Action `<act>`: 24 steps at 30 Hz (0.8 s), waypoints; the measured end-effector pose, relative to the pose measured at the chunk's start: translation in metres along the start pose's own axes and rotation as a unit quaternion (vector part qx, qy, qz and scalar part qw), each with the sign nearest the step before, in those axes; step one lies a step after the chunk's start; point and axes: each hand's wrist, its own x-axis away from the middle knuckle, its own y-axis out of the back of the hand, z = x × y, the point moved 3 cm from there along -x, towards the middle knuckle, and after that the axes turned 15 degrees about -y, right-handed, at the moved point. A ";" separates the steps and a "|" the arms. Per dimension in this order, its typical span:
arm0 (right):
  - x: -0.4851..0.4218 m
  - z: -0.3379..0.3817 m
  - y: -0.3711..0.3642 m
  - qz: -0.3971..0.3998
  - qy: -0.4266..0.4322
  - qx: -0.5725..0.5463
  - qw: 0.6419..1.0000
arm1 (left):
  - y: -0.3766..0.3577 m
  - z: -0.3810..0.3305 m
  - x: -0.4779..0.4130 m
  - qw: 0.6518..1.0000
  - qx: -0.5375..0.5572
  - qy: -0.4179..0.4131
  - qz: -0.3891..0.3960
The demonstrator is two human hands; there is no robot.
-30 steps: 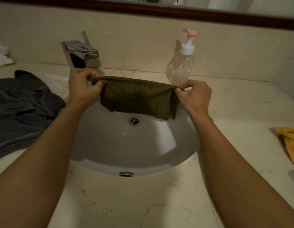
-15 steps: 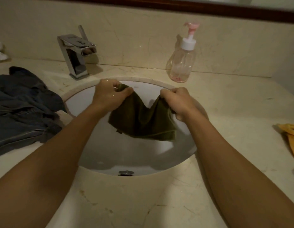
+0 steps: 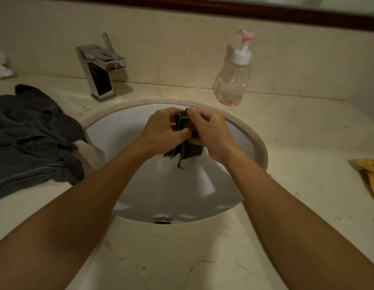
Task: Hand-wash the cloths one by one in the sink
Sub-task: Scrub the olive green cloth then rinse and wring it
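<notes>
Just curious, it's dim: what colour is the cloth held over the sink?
The cloth is dark olive green; the head view shows it best.

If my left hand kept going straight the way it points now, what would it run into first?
The left hand grips the bunched dark green cloth; pushing on, it would likely meet the right hand gripping the cloth's other side. Depth is unclear.

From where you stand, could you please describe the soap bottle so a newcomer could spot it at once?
Start at the round white sink in the beige counter. Behind its right rim, by the wall, stands the soap bottle. It alone is clear plastic with a white and pink pump, unlike the chrome tap behind the left rim.
</notes>
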 end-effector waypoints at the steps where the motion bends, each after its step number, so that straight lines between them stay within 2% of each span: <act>1: 0.001 0.000 -0.001 0.013 -0.002 0.022 1.000 | 0.001 0.002 0.001 1.000 0.007 -0.004 -0.002; 4: 0.002 0.002 -0.001 0.055 0.007 0.062 0.997 | 0.008 0.004 0.000 0.999 0.023 -0.019 -0.040; 6: 0.001 0.003 0.002 0.061 0.011 0.033 0.998 | 0.012 -0.001 -0.002 0.996 0.060 -0.026 -0.066; 9: -0.001 0.004 0.011 0.007 0.001 -0.034 0.999 | 0.013 -0.008 -0.004 0.986 0.144 -0.001 -0.083; 11: -0.003 -0.002 0.019 -0.036 -0.037 -0.019 0.998 | 0.016 -0.008 -0.004 0.969 0.218 0.042 -0.105; 12: -0.004 -0.006 0.021 -0.029 -0.076 -0.002 0.997 | 0.017 -0.009 -0.004 0.955 0.264 0.062 -0.117; 15: -0.005 -0.016 0.022 0.085 -0.181 0.001 0.980 | 0.017 -0.009 -0.005 0.925 0.344 0.096 -0.129; 17: -0.003 -0.014 0.018 0.137 -0.186 -0.062 0.971 | 0.016 -0.008 -0.006 0.928 0.338 0.104 -0.122; 21: -0.006 -0.007 0.019 0.059 -0.115 -0.093 0.987 | 0.015 0.005 -0.007 0.946 0.270 0.135 -0.116; 24: -0.009 -0.002 0.024 -0.045 -0.025 0.008 0.999 | 0.012 0.010 -0.006 0.959 0.220 0.159 -0.078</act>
